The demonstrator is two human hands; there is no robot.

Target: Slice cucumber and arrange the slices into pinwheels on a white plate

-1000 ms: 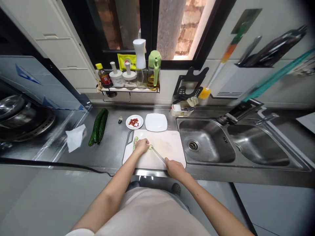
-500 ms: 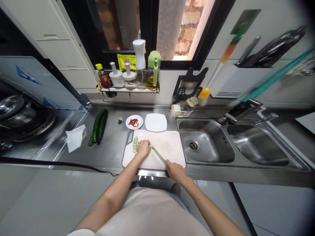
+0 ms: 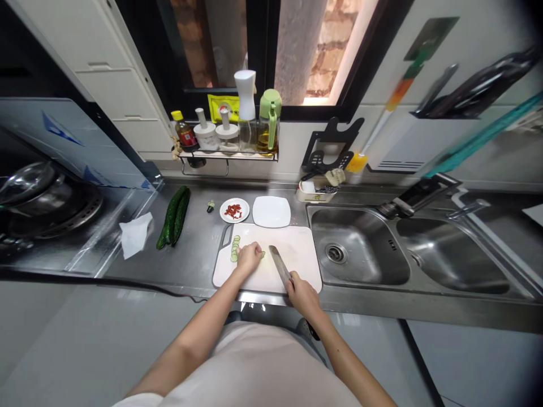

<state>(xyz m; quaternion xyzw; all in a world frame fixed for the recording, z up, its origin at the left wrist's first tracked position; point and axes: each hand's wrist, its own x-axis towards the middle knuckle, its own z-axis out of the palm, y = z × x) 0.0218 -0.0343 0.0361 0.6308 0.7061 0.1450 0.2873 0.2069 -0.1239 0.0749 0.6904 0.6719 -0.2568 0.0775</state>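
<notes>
My right hand (image 3: pixel 302 292) is closed round the handle of a knife (image 3: pixel 279 264), whose blade lies tilted flat above the white cutting board (image 3: pixel 303 249), apart from my left hand. On the board's left half my left hand (image 3: pixel 249 257) has its fingers curled together; a small green piece (image 3: pixel 263 254) shows at the fingertips, and the rest under them is hidden. A row of cucumber slices (image 3: pixel 235 249) lies just left of that hand. Behind the board are a round plate of chopped red pieces (image 3: pixel 241 202) and a bare white square plate (image 3: pixel 271 212).
Two whole cucumbers (image 3: pixel 173 219), a cucumber end (image 3: pixel 210 207) and a white tissue (image 3: pixel 135 236) lie on the left counter. The double sink (image 3: pixel 360 249) is at the right. A rack (image 3: pixel 250 155) with condiment bottles hangs behind. A pot (image 3: pixel 36 189) stands far left.
The knife has moved away from my left hand to the right, and its blade has turned flatter. The whole view has shifted slightly.
</notes>
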